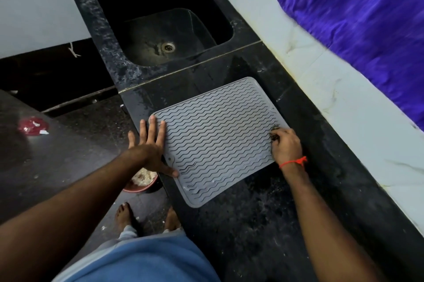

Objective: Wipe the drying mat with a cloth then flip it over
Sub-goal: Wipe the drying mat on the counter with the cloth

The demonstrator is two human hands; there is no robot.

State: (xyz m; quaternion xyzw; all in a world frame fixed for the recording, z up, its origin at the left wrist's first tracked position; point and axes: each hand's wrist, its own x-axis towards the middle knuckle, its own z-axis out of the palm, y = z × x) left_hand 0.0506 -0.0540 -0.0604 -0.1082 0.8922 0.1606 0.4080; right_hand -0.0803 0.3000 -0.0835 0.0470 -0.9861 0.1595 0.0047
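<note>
A grey drying mat (218, 141) with wavy ridges lies flat on the black counter (263, 224), ridged side up. My left hand (151, 144) rests flat with spread fingers on the mat's left edge, thumb on its near-left corner. My right hand (286, 146) sits at the mat's right edge, closed on a small dark cloth (274, 132) that mostly hides under the fingers. A red thread circles the right wrist.
A black sink (165, 22) with a metal drain is set in the counter beyond the mat. A white tiled wall and a purple curtain (358, 17) run along the right. On the floor below are a bowl of food (142, 180), my bare feet and a red scrap (33, 125).
</note>
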